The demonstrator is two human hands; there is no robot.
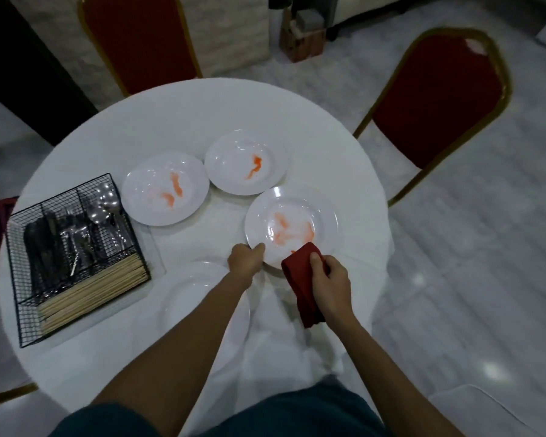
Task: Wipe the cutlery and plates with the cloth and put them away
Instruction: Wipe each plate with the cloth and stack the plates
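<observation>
Round white counter, red chairs on far side, pale floor beyond. Near right on it, orange-smeared plate, near rim pinched by left grip. Right grip wrapped round folded red cloth, cloth tip touching that plate's near edge beside the smear. Wiping barely under way, judging by how much smear is left. Best done by keeping plate pinned, pressing cloth flat, sweeping from centre outward in overlapping arcs, turning to a fresh fold once stained. Second smeared plate left of it, third smeared plate far, both waiting. Cleaner-looking plate near, partly under left forearm. Wire basket of cutlery at left
</observation>
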